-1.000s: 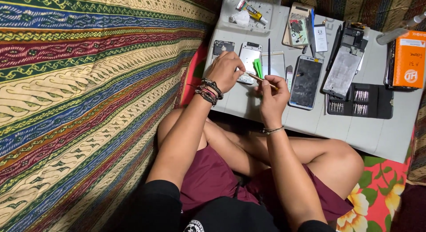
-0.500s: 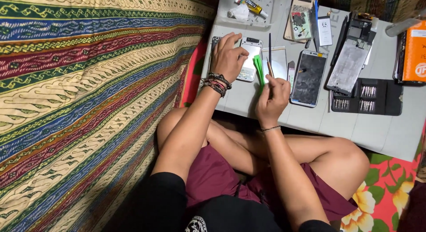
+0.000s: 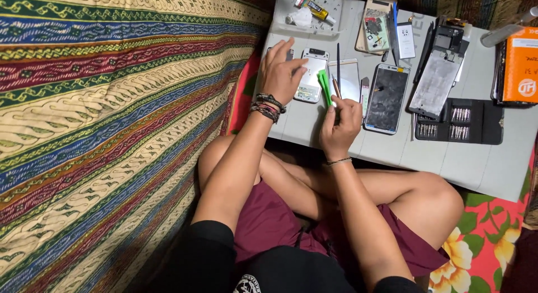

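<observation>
My left hand [image 3: 282, 73], with dark bracelets at the wrist, lies spread over the left side of a small opened phone body [image 3: 311, 74] on the low grey table [image 3: 426, 158]. My right hand [image 3: 339, 123] is closed around a bright green tool [image 3: 325, 86] and a thin metal tool, their tips pointing up beside the phone body. A pale glass panel [image 3: 349, 79] lies just right of them. A dark phone screen [image 3: 386, 98] lies further right. I sit cross-legged in dark red shorts, knees under the table edge.
A striped patterned cloth [image 3: 112, 130] fills the left. On the table lie a black screwdriver bit case [image 3: 463, 121], a metal phone frame [image 3: 438, 80], an orange box [image 3: 520, 66], a glue tube in a tray [image 3: 311, 7] and small parts. Floral fabric [image 3: 482, 242] lies lower right.
My left hand has moved up from my right hand and spread over the opened phone body. My right hand keeps the green tool, now a little higher on the table.
</observation>
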